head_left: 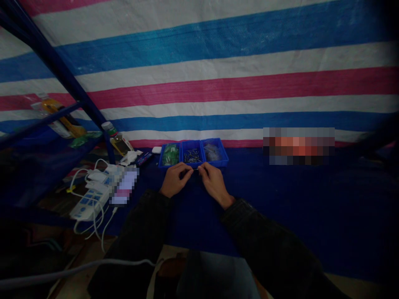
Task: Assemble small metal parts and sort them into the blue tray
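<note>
Currently, in the head view, the left hand (176, 179) and right hand (215, 185) are working close together just in front of the blue tray (218, 162), their fingertips pinching a thin metal piece (195, 169) between them. The tray is holding green parts (170, 154) in its left compartment, metal pins (192, 156) in its middle one and clear bags (212, 152) in its right one. Left of the tray, a power strip (89, 203) is lying among white cords, and a bottle (116, 139) is standing farther back. Behind the tray, a striped tarp (199, 70) is hanging, while a blue cloth (280, 195) is spreading beneath it.
</note>
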A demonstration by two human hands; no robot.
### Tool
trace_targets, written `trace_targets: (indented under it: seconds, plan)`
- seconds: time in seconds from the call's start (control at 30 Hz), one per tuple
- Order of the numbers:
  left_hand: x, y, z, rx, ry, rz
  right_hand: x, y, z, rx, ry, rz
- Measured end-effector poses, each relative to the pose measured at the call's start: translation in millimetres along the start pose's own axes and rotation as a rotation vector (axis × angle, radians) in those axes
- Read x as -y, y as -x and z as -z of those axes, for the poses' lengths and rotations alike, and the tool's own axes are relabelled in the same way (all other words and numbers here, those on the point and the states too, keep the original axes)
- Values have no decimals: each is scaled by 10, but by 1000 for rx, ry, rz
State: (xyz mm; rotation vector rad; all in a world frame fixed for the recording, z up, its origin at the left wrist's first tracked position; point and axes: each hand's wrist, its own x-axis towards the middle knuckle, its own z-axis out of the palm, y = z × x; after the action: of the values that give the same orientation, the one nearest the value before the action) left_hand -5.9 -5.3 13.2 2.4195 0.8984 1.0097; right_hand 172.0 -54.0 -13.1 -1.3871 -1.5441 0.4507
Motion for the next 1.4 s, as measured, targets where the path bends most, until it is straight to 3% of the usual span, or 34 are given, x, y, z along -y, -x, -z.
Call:
trace_targets:
  seconds: [0.23,0.73,0.93,1.13,1.4]
  plan:
    - [-10,0,7,-22,-12,21,40,18,-3,-5,-152,55]
    - [-30,-6,10,-1,-6,3,15,-8,15,-33,-33,12]
    - [-1,1,14,-28,-24,11,10,-8,21,-33,-174,49]
    - [2,4,10,-18,-22,13,-6,-2,5,-39,-150,95]
    - [-17,3,8,3,-17,8,-18,-7,-3,-24,-91,16]
